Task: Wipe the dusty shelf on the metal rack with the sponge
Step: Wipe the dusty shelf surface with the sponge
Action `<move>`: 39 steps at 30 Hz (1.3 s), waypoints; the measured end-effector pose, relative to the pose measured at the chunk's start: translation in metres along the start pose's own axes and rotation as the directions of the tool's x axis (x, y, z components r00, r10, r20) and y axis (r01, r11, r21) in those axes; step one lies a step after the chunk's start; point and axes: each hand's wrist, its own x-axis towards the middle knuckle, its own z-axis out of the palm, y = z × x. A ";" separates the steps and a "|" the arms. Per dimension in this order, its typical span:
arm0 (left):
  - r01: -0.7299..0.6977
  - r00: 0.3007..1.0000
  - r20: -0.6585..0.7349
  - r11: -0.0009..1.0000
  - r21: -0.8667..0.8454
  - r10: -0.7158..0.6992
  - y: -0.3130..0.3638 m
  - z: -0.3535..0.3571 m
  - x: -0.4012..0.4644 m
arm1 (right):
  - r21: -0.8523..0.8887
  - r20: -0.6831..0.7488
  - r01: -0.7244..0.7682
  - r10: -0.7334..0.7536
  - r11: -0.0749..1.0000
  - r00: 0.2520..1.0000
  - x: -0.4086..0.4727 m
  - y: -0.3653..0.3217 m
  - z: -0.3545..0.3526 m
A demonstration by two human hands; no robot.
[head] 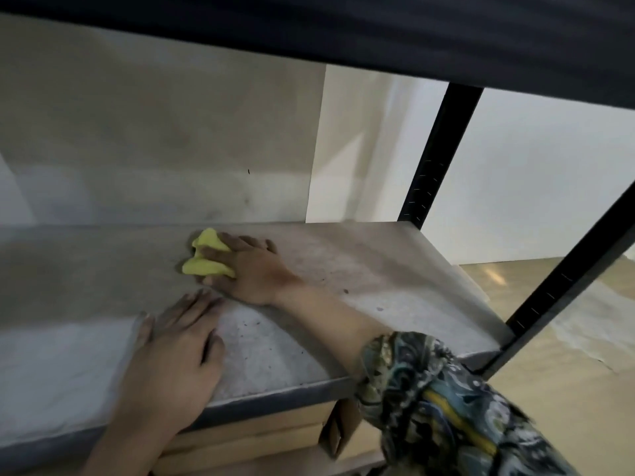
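Sponge first: a yellow one, crumpled, sitting far back on the grey shelf near the wall, under the right hand. That hand reaches deep across the board with its fingers curled over the sponge and its thumb tucked under the near edge — clamped on it, pressing it flat to the surface, likely so the wipe drags dust rather than skating over it. Specks and a pale film show on the near part of the shelf. The left hand lies flat nearer the front edge, fingers straight and spread, holding nothing — it looks like a brace for the long reach. Black rack uprights stand at the right end, and a patterned sleeve covers the right forearm.
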 end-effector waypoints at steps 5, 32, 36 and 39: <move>0.004 1.000 -0.012 1.000 0.010 -0.004 -0.001 0.003 0.001 | -0.015 -0.090 -0.208 0.206 0.978 0.974 -0.023 0.050 -0.010; -0.039 0.999 0.028 0.996 -0.083 0.041 -0.003 -0.001 -0.001 | -0.091 -0.232 -0.727 0.695 0.681 0.680 -0.169 0.121 -0.049; -0.076 0.995 -0.079 0.956 -0.282 0.056 -0.005 -0.010 -0.007 | 0.049 -0.257 -0.806 0.787 0.590 0.561 -0.161 0.098 -0.061; -0.099 0.985 -0.169 0.903 -0.417 0.030 -0.008 -0.024 -0.015 | -0.007 -0.135 -0.659 0.652 0.752 0.746 -0.139 0.022 -0.041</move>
